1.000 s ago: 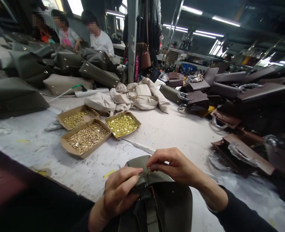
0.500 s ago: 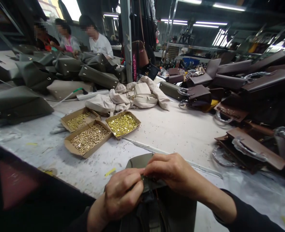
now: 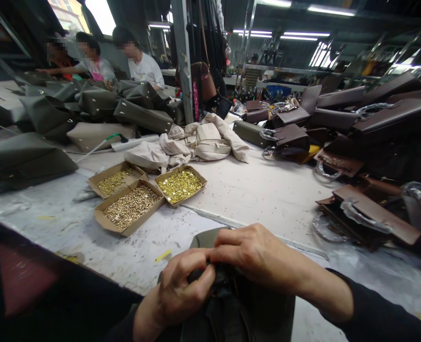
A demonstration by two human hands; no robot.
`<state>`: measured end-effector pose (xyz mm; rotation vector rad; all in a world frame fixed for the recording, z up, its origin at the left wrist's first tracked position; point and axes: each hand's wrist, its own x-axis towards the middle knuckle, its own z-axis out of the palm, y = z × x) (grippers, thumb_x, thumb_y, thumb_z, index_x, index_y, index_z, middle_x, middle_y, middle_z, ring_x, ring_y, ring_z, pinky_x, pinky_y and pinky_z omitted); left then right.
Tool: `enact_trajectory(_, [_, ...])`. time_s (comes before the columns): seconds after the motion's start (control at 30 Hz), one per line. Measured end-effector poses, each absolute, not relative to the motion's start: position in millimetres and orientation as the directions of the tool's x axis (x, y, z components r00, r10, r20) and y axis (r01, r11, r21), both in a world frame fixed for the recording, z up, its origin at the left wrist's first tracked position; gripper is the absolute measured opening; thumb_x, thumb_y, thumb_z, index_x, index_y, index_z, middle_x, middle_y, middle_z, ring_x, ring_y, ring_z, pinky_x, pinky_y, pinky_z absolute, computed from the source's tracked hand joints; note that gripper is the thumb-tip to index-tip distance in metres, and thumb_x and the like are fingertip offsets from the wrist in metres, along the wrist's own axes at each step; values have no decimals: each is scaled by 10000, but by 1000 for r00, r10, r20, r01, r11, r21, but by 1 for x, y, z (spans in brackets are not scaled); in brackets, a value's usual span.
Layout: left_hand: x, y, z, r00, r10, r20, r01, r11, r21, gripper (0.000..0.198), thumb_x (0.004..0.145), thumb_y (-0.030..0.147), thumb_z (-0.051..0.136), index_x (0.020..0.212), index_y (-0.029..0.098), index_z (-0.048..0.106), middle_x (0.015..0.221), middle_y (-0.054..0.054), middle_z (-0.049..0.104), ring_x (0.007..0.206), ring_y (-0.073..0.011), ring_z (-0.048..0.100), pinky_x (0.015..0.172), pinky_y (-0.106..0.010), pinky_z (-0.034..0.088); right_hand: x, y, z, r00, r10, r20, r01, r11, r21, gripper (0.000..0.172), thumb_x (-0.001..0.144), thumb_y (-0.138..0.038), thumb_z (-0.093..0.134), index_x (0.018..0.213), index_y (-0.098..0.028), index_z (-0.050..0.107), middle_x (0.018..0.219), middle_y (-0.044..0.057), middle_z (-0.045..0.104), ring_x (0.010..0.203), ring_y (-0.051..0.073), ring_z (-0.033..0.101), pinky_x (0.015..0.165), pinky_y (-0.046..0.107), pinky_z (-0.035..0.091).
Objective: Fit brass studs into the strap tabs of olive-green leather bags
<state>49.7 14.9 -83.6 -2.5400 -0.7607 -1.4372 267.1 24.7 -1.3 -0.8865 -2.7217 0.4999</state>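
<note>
A dark olive-green handbag point(image 3: 271, 308) stands in front of me at the near edge of the table, partly under my hands. My left hand point(image 3: 184, 282) is closed on the bag's upper edge, its fingers curled. Against it, my right hand point(image 3: 251, 254) pinches the same edge with the fingertips. Whatever small part lies between the fingers is hidden. Beyond the hands sit three cardboard trays of small metal pieces: a tray of copper-gold pieces point(image 3: 132, 209), a tray of bright gold pieces point(image 3: 180, 185) and a part-filled tray point(image 3: 114, 183).
Olive-green bags point(image 3: 142, 114) are heaped at the back left, near three seated people point(image 3: 144, 69). Beige cloth bags point(image 3: 210, 140) lie mid-table by a metal post point(image 3: 182, 61). Brown handbags point(image 3: 374, 209) with plastic-wrapped handles pile up on the right. Tiny bits dot the table.
Both hands stay at the bag's edge, with the fingers slightly shifted and drawn closer together. The view has moved a little. In the background, one seated person now stretches an arm to the left.
</note>
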Motion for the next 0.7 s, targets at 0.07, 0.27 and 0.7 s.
enact_trajectory(0.07, [50, 15, -83, 425, 338, 840, 473, -874, 112, 110, 933, 135, 550, 879, 168, 639, 814, -23, 651, 786, -162, 733, 748, -234, 658, 266, 24, 0, -803, 587, 100, 526, 777, -346, 297, 1003, -166, 622, 1287, -256, 634, 1002, 18, 679, 810, 150, 638, 654, 239, 428])
enact_trajectory(0.27, [51, 14, -82, 425, 332, 842, 482, -871, 100, 96, 922, 96, 544, 904, 162, 610, 841, -16, 605, 782, -146, 718, 728, -215, 650, 266, 28, -10, -723, 675, 146, 438, 612, -658, 314, 963, -52, 620, 1184, -253, 718, 974, 5, 685, 826, 128, 646, 711, 205, 445])
enact_trajectory(0.7, [42, 13, -102, 442, 366, 819, 435, -886, 161, 80, 921, 163, 613, 995, 146, 638, 980, -67, 626, 892, -180, 710, 733, -256, 645, 266, 31, -12, -718, 685, 126, 344, 506, -791, 265, 930, -15, 655, 1073, -212, 759, 968, -2, 673, 826, 105, 627, 738, 187, 447])
